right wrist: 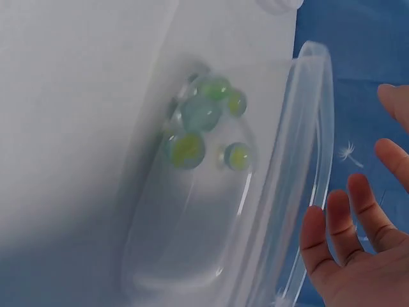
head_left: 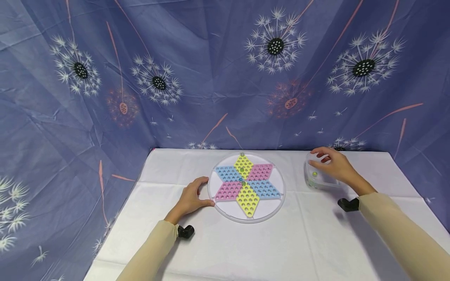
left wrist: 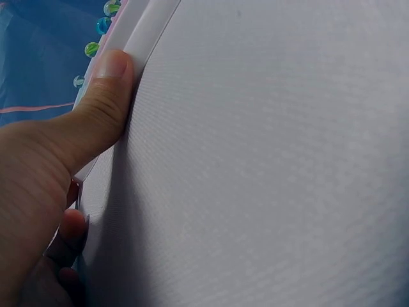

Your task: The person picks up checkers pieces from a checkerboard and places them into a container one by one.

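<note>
A round white Chinese checkers board [head_left: 225, 212] with a yellow, blue and pink star lies on the table. Several glass marbles [head_left: 241, 170] sit on its upper point and near the centre. At the left rim is my left hand [head_left: 190, 197], thumb and index finger spread along the edge; the thumb [left wrist: 108, 96] rests on the rim in the left wrist view. My right hand [head_left: 332, 166] hovers over a clear plastic box [head_left: 325, 184], fingers curved and apart with nothing between them. Green and yellow marbles [right wrist: 185, 150] cluster at one end inside the box.
A white cloth [head_left: 267, 249] covers the table. Behind and to the left hangs a blue curtain [head_left: 218, 78] with dandelion prints, close along the table's far edge. A black wrist mount [head_left: 348, 205] sticks out below the right sleeve.
</note>
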`<action>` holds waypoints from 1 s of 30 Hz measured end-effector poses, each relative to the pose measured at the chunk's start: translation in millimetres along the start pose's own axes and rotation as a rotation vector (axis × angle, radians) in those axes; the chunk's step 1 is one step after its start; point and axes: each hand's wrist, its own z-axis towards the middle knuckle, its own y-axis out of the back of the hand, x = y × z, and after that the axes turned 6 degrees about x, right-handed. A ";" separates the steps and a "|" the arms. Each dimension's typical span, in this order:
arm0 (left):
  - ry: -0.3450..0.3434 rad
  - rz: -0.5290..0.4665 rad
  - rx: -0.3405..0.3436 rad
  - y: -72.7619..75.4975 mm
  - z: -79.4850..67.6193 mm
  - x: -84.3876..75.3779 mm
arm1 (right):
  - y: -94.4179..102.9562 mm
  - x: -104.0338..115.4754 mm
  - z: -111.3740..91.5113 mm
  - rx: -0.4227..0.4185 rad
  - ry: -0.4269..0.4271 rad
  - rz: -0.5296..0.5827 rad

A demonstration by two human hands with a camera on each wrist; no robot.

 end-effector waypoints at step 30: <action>-0.017 0.003 -0.007 0.1 -1.1 -0.4 | -49.7 69.3 60.9 0.090 0.177 0.051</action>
